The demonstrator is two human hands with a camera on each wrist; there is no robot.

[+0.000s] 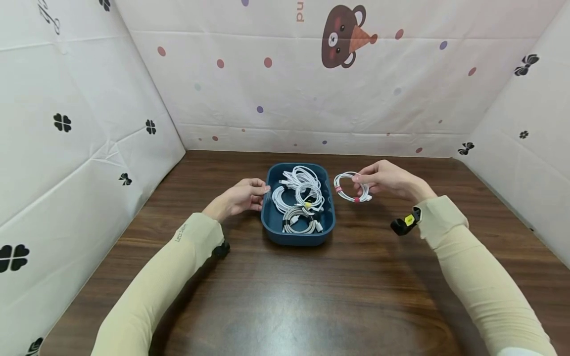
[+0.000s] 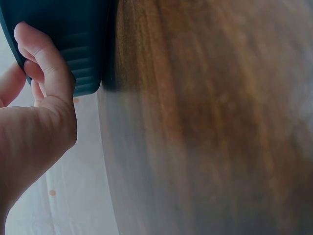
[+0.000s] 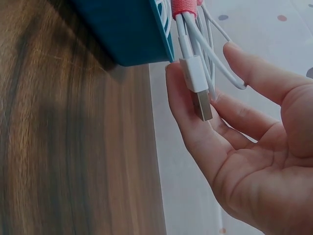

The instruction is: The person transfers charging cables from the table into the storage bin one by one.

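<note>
A dark blue bin stands on the table with several coiled white and grey cables inside. At its left side is my left hand, thumb at the rim and fingers against the outer wall, gripping the bin's edge. In the left wrist view, a finger lies along the bin wall. Right of the bin, my right hand pinches a coiled white USB cable wrapped with red ties, held up beside the rim. The right wrist view shows its metal USB plug hanging near the fingers.
The brown wooden table spreads out in front of and around the bin. A patterned white sheet rises behind the table, with more sheeting at the left and right sides.
</note>
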